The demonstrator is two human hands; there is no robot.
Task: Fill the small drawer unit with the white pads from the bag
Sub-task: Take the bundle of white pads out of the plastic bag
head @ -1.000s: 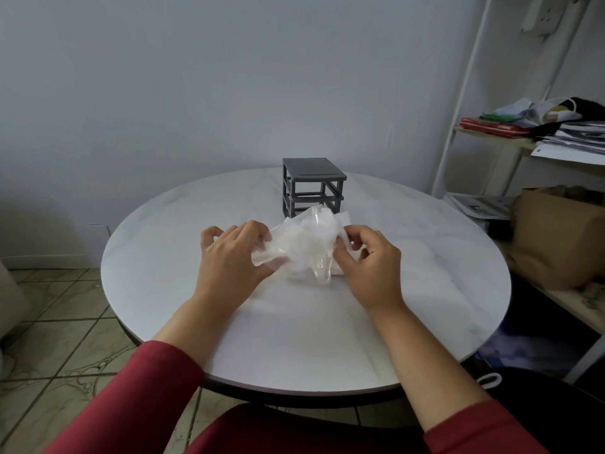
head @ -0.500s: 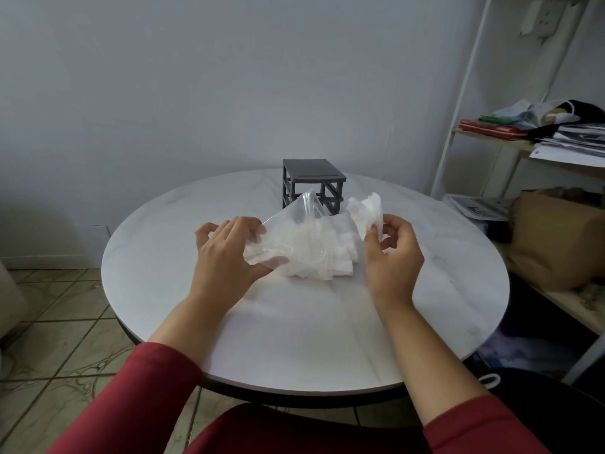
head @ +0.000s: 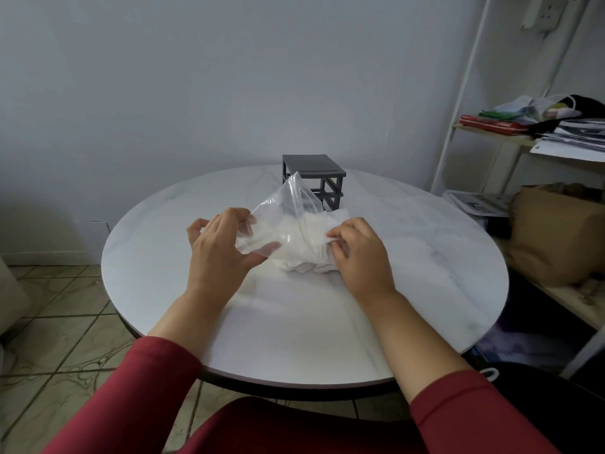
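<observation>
Two hands work just in front of the dark grey open-frame drawer unit [head: 313, 173]. The left hand [head: 218, 249] pinches the clear plastic bag [head: 284, 213] between thumb and fingers. The right hand [head: 361, 255] curls its fingers onto the stacked white pads [head: 302, 257] at the bag's mouth. Bag and pads rest on the round white marbled table [head: 294, 329], with the unit standing behind them.

right hand [head: 358, 253] back down on the pads [head: 306, 265] (no longer up beside the bag [head: 284, 208])
</observation>
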